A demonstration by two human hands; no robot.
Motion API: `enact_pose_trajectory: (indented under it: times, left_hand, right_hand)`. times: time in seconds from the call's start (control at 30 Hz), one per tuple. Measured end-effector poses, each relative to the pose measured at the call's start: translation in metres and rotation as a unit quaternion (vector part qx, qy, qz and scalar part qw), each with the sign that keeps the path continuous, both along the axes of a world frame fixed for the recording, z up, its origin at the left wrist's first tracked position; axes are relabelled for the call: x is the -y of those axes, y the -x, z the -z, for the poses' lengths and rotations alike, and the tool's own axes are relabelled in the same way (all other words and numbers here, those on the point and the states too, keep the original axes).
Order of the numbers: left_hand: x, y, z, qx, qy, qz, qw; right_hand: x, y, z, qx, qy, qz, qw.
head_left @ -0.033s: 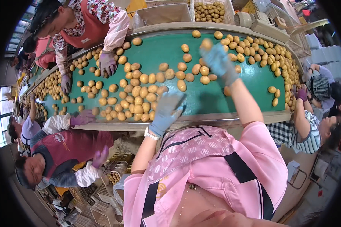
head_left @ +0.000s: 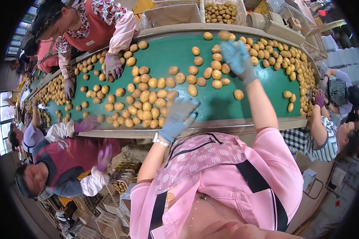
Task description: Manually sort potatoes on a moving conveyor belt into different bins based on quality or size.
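Observation:
Potatoes (head_left: 146,106) lie loosely spread over a green conveyor belt (head_left: 211,107). My left hand (head_left: 177,118), in a blue glove, hovers by the near edge of the belt with its fingers stretched out. Nothing shows in it, and the nearest potatoes are just left of it. Further right, my right hand (head_left: 240,63) in a matching glove reaches across the belt, its fingers apart and slightly blurred. A smeared potato (head_left: 224,35) is just beyond those fingertips, near the far rim; whether they touch is unclear. Several potatoes sit in a loose column left of this hand.
Another person's purple-gloved hands (head_left: 113,67) work at the far left of the belt. A near-left co-worker rests a gloved hand (head_left: 86,123) at the rim. More potatoes (head_left: 305,85) crowd the right end. Behind the belt stands a crate of potatoes (head_left: 203,16) beside a motor (head_left: 256,20).
My right hand has moved a little away from me and to the right, and the blurred potato has shifted toward the far rim. My left hand has barely moved. Belt potatoes have crept slightly right.

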State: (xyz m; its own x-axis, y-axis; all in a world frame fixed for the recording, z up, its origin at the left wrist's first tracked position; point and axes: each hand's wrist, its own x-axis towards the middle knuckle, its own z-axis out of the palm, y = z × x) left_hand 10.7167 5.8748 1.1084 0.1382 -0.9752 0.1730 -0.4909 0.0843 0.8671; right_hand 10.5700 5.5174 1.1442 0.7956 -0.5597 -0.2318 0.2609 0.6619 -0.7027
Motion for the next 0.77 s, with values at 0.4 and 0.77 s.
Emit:
enact_pose_trajectory:
  times: [0.4, 0.77]
  left_hand:
    - [0.003, 0.013, 0.064, 0.182, 0.037, 0.114, 0.976]
    - [-0.054, -0.063, 0.062, 0.199, -0.038, 0.089, 0.975]
  right_hand:
    - [-0.022, 0.132, 0.08, -0.477, 0.436, 0.14, 0.75]
    - [-0.225, -0.154, 0.194, -0.44, 0.555, -0.081, 0.702]
